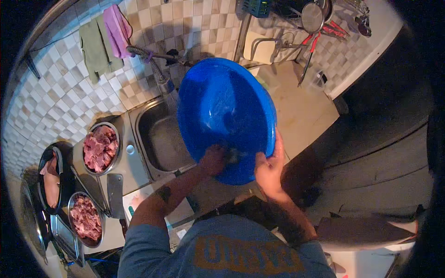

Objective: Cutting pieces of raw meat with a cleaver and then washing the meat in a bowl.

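A large blue plastic basin (pixel 222 100) is held tilted above the counter, overlapping the right part of the steel sink (pixel 163 139). My right hand (pixel 271 166) grips its rim at the lower right, thumb on the inner side. Inside the basin, low on its wall, is my left hand (pixel 213 160), dark and blurred with the fingers curled. A small pale patch (pixel 234 156) shows beside those fingers; whether it is a scrubber or suds is unclear. Wet shine and whitish streaks mark the basin's inside.
Left of the sink stand a metal bowl of meat chunks (pixel 100 147), another metal bowl of meat pieces (pixel 86 219) and a dark pan with a pale meat piece (pixel 52 184). A cleaver (pixel 114 191) lies near a white cutting board (pixel 139 199). The flexible faucet (pixel 161 76) rises behind the sink.
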Motion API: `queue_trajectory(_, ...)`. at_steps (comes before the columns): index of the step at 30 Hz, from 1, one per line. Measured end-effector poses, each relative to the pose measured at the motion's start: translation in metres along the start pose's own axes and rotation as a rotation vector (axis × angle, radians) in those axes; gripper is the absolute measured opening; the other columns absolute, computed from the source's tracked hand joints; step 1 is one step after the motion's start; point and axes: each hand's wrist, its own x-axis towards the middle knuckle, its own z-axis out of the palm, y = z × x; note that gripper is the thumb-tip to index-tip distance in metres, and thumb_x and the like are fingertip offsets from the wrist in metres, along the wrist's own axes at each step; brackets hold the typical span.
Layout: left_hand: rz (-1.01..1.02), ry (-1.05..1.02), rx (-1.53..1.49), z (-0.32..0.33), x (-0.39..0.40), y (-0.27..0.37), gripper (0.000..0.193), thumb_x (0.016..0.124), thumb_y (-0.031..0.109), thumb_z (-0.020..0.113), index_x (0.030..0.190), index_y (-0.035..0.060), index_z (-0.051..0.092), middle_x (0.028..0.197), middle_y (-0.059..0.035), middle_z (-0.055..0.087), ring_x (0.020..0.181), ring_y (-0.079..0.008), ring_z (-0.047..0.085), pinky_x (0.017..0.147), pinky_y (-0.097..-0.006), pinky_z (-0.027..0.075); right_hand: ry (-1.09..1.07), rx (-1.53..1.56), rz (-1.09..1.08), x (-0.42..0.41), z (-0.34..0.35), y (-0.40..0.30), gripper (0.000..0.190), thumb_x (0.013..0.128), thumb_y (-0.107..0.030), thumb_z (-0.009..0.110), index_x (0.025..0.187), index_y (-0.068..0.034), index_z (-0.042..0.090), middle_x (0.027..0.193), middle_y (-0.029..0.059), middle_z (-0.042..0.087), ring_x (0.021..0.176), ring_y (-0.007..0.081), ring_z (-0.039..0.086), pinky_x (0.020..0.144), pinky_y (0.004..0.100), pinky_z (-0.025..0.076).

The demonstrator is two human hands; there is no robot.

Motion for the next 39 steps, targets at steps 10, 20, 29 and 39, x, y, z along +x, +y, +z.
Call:
queue_trajectory(10,0.258,0.059,-0.957,-0.009,-0.027,0.081,0.038,0.096,0.016,0.041,0.132,0.0062,0.049,0.137,-0.0180,0.047,0.130,-0.0322,0.041,0.109,-0.0397,0.030,-0.031,0.004,-0.013,0.009,0.007,-0.004,0.073,0.067,0.011,0.042,0.140,0.003,0.034,0.141,0.0182,0.040,0.134,0.0269,0.034,0.113,0.0363,0.020)
queue_trajectory(20,0.816,0.516,0.706,-0.219,0.117,-0.054,0.040,0.084,0.017,0.051,0.120,0.0015,0.058,0.136,-0.0109,0.050,0.128,-0.0272,0.045,0.115,-0.0429,0.023,-0.165,-0.029,0.109,0.012,-0.019,-0.018,0.079,0.066,0.016,0.040,0.142,0.000,0.031,0.136,0.0136,0.045,0.129,0.0228,0.040,0.110,0.0327,0.025)
queue_trajectory(29,0.563,0.575,0.686,-0.154,0.081,-0.073,0.033,0.083,0.012,0.051,0.112,-0.0006,0.059,0.132,-0.0130,0.052,0.128,-0.0299,0.045,0.108,-0.0442,0.035,-0.143,0.033,0.067,0.010,-0.022,-0.014,0.079,0.065,0.016,0.041,0.142,0.001,0.030,0.138,0.0150,0.042,0.132,0.0228,0.037,0.111,0.0325,0.024)
queue_trajectory(39,-0.035,-0.047,-0.594,-0.046,-0.013,0.054,0.053,0.088,0.038,0.051,0.127,0.0015,0.047,0.122,-0.0244,0.054,0.115,-0.0403,0.051,0.101,-0.0478,0.038,-0.035,0.034,0.005,0.066,0.035,0.004,0.059,0.074,0.012,0.048,0.131,0.000,0.046,0.123,0.0106,0.056,0.115,0.0188,0.051,0.103,0.0307,0.035)
